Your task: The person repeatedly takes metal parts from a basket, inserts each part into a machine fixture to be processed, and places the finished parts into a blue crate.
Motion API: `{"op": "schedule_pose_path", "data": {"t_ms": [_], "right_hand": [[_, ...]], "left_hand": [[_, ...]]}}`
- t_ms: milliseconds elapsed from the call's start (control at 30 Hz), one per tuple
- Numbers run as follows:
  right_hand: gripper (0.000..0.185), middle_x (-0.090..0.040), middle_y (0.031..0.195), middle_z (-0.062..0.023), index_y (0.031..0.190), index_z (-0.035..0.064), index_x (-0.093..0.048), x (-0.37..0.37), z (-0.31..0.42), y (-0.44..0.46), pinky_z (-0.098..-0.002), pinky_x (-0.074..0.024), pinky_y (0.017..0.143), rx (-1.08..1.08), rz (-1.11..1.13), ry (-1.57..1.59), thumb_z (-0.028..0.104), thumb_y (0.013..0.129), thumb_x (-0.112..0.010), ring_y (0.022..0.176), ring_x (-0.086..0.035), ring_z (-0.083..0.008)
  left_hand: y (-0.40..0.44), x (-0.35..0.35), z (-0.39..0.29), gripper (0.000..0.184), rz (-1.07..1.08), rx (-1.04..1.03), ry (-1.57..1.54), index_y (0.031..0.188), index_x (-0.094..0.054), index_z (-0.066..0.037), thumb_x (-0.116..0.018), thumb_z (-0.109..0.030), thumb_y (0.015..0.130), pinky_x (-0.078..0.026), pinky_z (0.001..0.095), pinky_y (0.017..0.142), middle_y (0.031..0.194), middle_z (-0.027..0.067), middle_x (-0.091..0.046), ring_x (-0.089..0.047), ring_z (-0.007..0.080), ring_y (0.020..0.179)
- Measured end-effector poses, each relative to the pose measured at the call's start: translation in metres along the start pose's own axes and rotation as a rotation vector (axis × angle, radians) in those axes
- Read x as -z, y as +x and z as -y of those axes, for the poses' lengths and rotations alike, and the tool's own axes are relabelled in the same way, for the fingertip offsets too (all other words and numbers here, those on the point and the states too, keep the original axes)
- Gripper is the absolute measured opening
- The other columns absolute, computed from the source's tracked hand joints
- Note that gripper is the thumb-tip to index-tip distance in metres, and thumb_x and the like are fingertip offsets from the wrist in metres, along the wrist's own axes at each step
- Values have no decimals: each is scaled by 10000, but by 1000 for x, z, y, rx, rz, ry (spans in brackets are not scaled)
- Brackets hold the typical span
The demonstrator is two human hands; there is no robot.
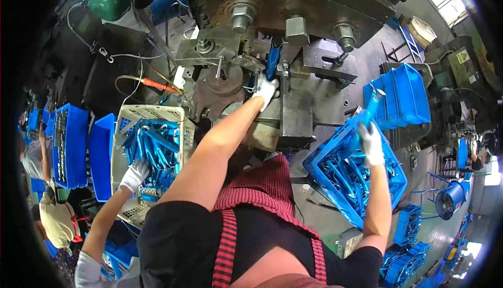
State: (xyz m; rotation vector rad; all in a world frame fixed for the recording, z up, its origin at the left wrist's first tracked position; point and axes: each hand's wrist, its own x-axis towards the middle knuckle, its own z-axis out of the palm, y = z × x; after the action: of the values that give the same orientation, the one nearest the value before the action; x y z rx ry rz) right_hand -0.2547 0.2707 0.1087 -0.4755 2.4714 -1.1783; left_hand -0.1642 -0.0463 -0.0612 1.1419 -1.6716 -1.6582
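Note:
My left hand (266,90), in a white glove, reaches into the press tooling. Its fingers are closed around the near end of a shiny blue metal part (273,62), which stands between the steel blocks of the die (297,99). Over on the right, my gloved right hand (371,144) is above a blue crate (320,158). It grips another long blue metal part (373,103), tilted upward with a pale flared end; motion blurs it a little. Many similar blue parts (346,180) lie heaped in that crate.
A co-worker's gloved hand (135,175) touches blue parts in a white crate (183,131) at left. The press ram (293,2) with large bolts hangs over the die. Stacked blue bins (403,97) stand right; an orange-handled hose tool (157,85) lies left.

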Motion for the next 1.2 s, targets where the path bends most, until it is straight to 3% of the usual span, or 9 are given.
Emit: {"op": "schedule_pose_path", "data": {"t_ms": [67, 133, 167, 333, 500, 533, 600, 800, 1200], "right_hand": [[317, -578, 800, -51, 970, 11, -559, -45, 46, 2, -272, -422, 670, 49, 171, 139, 241, 760, -615, 715, -503, -130], [328, -565, 766, -41, 967, 26, -528, -89, 54, 23, -290, -433, 656, 270, 129, 131, 183, 705, -647, 700, -517, -149], [380, -568, 774, -66, 1003, 33, -517, -107, 63, 27, -292, -437, 668, 307, 66, 120, 201, 691, -656, 705, -531, -168], [361, -602, 753, -156, 923, 39, -562, -159, 105, 37, -363, -449, 636, 539, 71, -136, 370, 784, -602, 695, -583, -300], [387, -586, 800, -213, 921, 36, -570, -187, 114, 61, -394, -434, 684, 528, 120, -79, 406, 851, -482, 788, -558, -378], [383, -586, 810, -216, 935, 34, -570, -189, 115, 65, -396, -433, 689, 516, 138, -79, 397, 854, -480, 797, -558, -378], [379, -586, 829, -219, 952, 30, -568, -199, 114, 79, -399, -432, 701, 521, 122, -50, 386, 856, -480, 813, -557, -379], [364, -595, 880, -205, 960, 24, -561, -210, 115, 91, -408, -428, 736, 442, 187, 17, 363, 847, -493, 860, -552, -375], [363, -592, 972, -196, 912, 32, -620, -218, 139, 106, -404, -446, 786, 492, 161, -616, 335, 846, -433, 927, -552, -352]], "left_hand": [[3, -2, -21, 310, 29, 131, 155, 942, -571, -37, -615, -254, 725, -446, 339, 538, 771, 106, -579, -534, 170, 565], [-11, 7, -10, 316, -113, -249, 268, 961, -568, -57, -638, -259, 729, -432, 309, 495, 718, 71, -580, -523, 130, 543], [-35, 14, -41, 304, 85, 67, -89, 946, -562, -33, -627, -263, 758, -421, 280, 504, 780, 72, -564, -490, 111, 538], [-101, 46, -38, 443, 200, 63, -113, 947, -565, -10, -645, -393, 739, -436, 289, 565, 729, 84, -604, -539, 149, 604], [-159, 174, -25, 249, -224, -114, -143, 901, -577, -86, -597, -318, 811, -413, 202, 468, 649, 9, -580, -515, 86, 509], [-161, 182, -47, 310, -231, -69, -903, 985, -538, -90, -575, -354, 828, -413, 175, 458, 692, 17, -574, -504, 72, 519], [-166, 195, -65, 317, -205, 170, -1066, 1039, -508, -94, -540, -348, 852, -408, 163, 430, 745, 21, -566, -516, 71, 561], [-98, 185, -113, 259, 446, 259, -970, 970, -514, -119, -416, -350, 908, -377, 162, 353, 760, 39, -574, -504, 86, 498], [-91, 100, -146, 275, 461, 286, -768, 746, -494, -176, -503, -428, 856, -267, 188, 310, 556, -41, -478, -382, 60, 369]]}}
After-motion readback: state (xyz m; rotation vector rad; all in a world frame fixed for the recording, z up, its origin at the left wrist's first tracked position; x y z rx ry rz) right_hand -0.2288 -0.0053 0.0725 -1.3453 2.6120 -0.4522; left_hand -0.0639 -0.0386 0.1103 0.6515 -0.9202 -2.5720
